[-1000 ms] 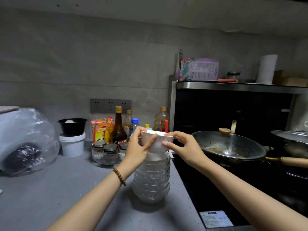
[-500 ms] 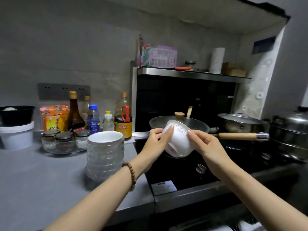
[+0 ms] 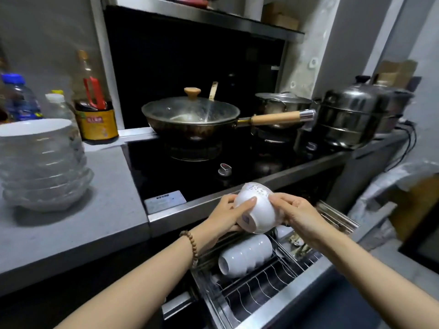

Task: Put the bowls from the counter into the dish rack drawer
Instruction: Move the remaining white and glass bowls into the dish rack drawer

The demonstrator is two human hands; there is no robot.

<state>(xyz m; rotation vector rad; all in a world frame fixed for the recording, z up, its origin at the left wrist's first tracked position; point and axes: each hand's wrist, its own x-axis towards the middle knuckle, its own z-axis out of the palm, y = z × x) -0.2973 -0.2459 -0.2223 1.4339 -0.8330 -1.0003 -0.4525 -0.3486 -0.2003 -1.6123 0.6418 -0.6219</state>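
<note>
Left hand (image 3: 228, 213) and right hand (image 3: 295, 211) both closed around one white bowl (image 3: 255, 207), tilted on side, held above open dish rack drawer (image 3: 273, 305). Row of white bowls (image 3: 245, 255) already racked below, nested on edge; exact count unclear, roughly four. Bowl stack (image 3: 44, 162) left on counter (image 3: 95, 222): one white on top, about six clear beneath. Judgement: task under halfway.

Racked bowls (image 3: 245, 256) beneath; front wires (image 3: 259, 286) free.

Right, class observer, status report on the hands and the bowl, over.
Both hands, left hand and right hand, hold white ceramic bowl tilted above open wire dish rack drawer. White bowls already racked. Nothing blocking.
</note>
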